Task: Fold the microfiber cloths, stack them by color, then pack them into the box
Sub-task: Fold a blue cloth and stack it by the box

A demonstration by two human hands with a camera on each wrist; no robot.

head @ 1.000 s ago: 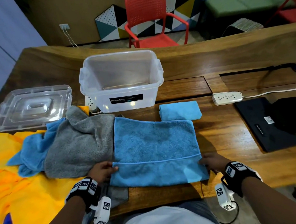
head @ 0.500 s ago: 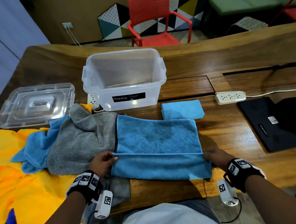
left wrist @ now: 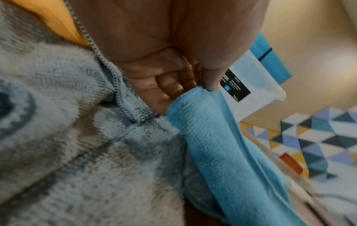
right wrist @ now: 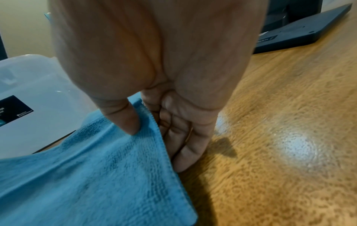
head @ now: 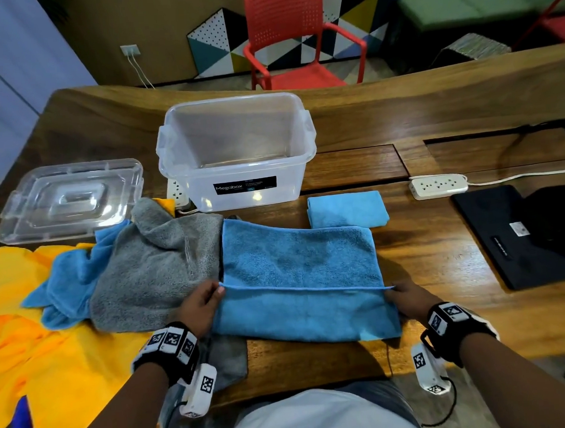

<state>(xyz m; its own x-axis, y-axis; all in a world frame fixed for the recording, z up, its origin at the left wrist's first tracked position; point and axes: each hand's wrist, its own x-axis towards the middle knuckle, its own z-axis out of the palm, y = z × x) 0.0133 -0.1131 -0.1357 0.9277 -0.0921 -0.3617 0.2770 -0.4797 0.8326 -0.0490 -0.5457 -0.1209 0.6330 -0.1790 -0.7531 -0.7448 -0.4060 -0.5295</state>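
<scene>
A blue cloth (head: 299,265) lies spread in front of me, its near part lifted and folded away from me. My left hand (head: 210,296) pinches the left corner of that folded edge; in the left wrist view the thumb and fingers of this left hand (left wrist: 193,90) clamp the blue cloth (left wrist: 212,145). My right hand (head: 397,294) pinches the right corner, thumb on top of the blue cloth (right wrist: 92,168) and fingers (right wrist: 185,156) beneath. A folded blue cloth (head: 347,210) sits behind it. The clear box (head: 239,183) stands open further back.
A grey cloth (head: 152,271), another blue cloth (head: 70,286) and yellow cloths (head: 35,361) lie heaped at the left. The box lid (head: 68,200) rests at the far left. A power strip (head: 438,186) and a dark laptop (head: 514,239) lie at the right.
Both hands have carried the near edge of the blue cloth further away from me, so the folded flap now covers more of the cloth.
</scene>
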